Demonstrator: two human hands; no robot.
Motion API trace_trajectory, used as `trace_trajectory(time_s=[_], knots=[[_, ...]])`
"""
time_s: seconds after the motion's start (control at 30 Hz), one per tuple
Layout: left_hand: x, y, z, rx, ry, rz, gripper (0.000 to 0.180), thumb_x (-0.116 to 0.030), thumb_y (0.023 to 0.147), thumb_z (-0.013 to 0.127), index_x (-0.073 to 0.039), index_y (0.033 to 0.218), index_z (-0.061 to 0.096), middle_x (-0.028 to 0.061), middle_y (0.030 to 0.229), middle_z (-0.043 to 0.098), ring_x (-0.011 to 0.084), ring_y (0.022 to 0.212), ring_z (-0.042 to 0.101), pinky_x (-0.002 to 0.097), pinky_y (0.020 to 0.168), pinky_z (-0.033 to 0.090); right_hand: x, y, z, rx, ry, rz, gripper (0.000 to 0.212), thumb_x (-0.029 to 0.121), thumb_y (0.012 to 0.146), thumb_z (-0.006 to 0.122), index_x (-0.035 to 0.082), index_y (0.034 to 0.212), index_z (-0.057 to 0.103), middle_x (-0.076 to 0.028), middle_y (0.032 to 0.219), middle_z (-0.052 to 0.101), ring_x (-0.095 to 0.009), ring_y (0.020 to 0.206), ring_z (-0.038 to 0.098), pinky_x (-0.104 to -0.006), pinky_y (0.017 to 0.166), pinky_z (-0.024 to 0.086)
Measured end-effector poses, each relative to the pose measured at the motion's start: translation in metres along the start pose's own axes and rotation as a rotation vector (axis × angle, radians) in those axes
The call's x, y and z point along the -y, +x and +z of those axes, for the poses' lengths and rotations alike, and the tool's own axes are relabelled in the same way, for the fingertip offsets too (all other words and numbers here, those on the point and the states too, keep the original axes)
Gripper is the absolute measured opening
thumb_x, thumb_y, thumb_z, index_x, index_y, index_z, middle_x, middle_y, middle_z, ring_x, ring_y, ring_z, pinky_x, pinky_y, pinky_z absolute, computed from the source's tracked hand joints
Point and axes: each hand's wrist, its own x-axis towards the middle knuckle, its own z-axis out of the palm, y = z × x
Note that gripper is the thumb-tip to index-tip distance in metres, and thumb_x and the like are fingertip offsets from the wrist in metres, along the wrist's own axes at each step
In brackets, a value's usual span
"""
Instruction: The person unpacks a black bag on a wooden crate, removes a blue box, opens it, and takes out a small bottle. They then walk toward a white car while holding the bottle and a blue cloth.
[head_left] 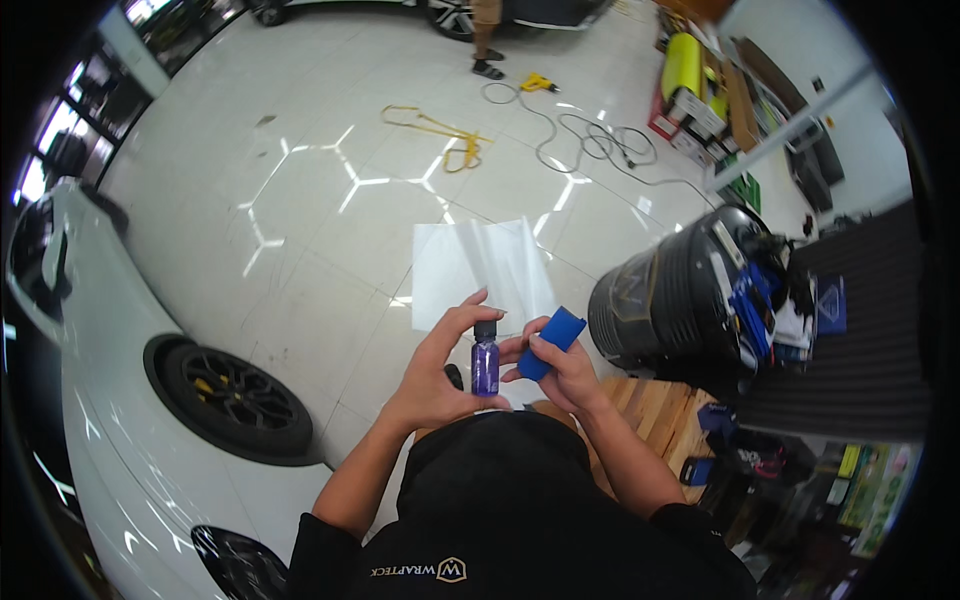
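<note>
Between the thumb and fingers of my left hand [435,375] stands a small purple bottle [485,368] with a black cap [485,329]. The fingers reach over the cap and the thumb lies under the base, so the bottle is upright. Close beside it, my right hand [568,375] grips a blue rectangular block [552,342], which is tilted with its upper end to the right. The block and the bottle are apart. Beyond both hands, a white sheet [445,262] with creases lies on the tiled floor.
A white car [150,450] stands close on my left. To the right are a black drum [650,300] with tools and cloths on top, and a wooden surface [650,410]. Ahead lie a yellow strap [430,125], a grey cable [590,140] and a yellow heat gun [538,83]. Another person's legs [486,35] show.
</note>
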Motion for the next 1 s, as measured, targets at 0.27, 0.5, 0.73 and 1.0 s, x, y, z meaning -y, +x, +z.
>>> trace_trajectory(time_s=[0.27, 0.5, 0.73, 1.0], knots=[[-0.003, -0.035, -0.078, -0.313, 0.332, 0.235, 0.092, -0.021, 0.063, 0.099, -0.005, 0.141, 0.053, 0.0155, 0.139, 0.059, 0.0435, 0.143, 0.047, 0.0579, 0.121, 0.034, -0.018, 0.071, 0.123, 0.281, 0.044, 0.155, 0.039, 0.013, 0.101, 0.069, 0.005, 0.132, 0.047, -0.023, 0.12, 0.068, -0.035, 0.11, 0.071, -0.0453, 0.094, 0.059], [-0.008, -0.051, -0.123, -0.292, 0.427, 0.175, 0.091, -0.02, 0.063, 0.098, -0.004, 0.141, 0.053, 0.0148, 0.132, 0.059, 0.0415, 0.136, 0.053, 0.0609, 0.124, 0.031, -0.041, 0.108, 0.151, 0.36, -0.08, 0.2, 0.051, 0.018, 0.098, 0.074, 0.001, 0.14, 0.05, -0.017, 0.113, 0.07, -0.023, 0.103, 0.071, -0.0345, 0.088, 0.059], [-0.027, -0.048, -0.197, -0.167, 0.373, 0.03, 0.066, -0.036, 0.081, 0.085, -0.005, 0.135, 0.061, 0.014, 0.122, 0.063, 0.0364, 0.127, 0.058, 0.0434, 0.109, 0.046, -0.03, 0.166, 0.167, 0.484, -0.348, 0.227, 0.045, 0.01, 0.093, 0.078, -0.001, 0.132, 0.058, -0.01, 0.108, 0.072, -0.016, 0.089, 0.071, -0.0303, 0.071, 0.059], [0.004, 0.015, -0.27, -0.022, 0.743, -0.088, 0.016, -0.017, 0.085, 0.069, -0.006, 0.095, 0.062, 0.0124, 0.091, 0.055, 0.0339, 0.085, 0.057, 0.0438, 0.074, 0.049, -0.025, 0.254, 0.179, 0.37, -0.653, 0.184, 0.035, 0.014, 0.087, 0.085, 0.001, 0.115, 0.068, -0.002, 0.092, 0.068, -0.01, 0.079, 0.062, -0.0278, 0.073, 0.051]])
